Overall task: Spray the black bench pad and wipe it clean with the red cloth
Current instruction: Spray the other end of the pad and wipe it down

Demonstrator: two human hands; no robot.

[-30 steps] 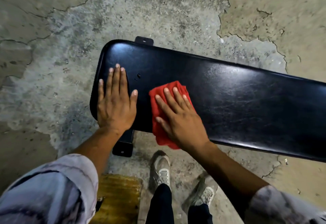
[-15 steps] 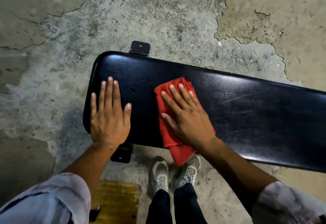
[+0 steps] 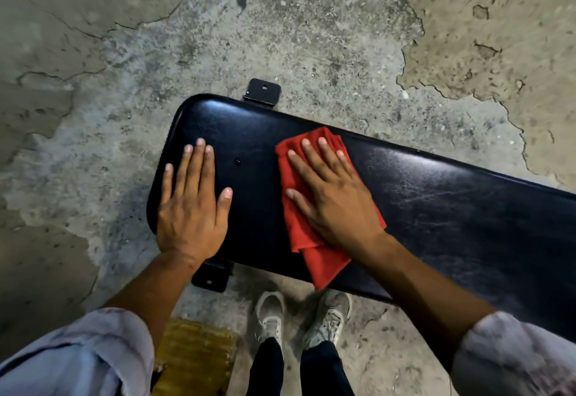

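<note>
Bench pad [image 3: 436, 208]: right hand [image 3: 333, 205] fingers splayed on red cloth [image 3: 300, 224] overhanging near edge; left hand [image 3: 190, 208] flat.

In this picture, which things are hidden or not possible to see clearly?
Only the head view is available.
1. Pad: its right end is cut off by the picture's right edge.
2. Cloth: the middle is hidden under the right hand.
3. Pad surface under the left hand: covered, so cleanliness cannot be judged.
4. Spray bottle: not in view.
5. Bench frame: hidden by the pad, except two feet.
</note>
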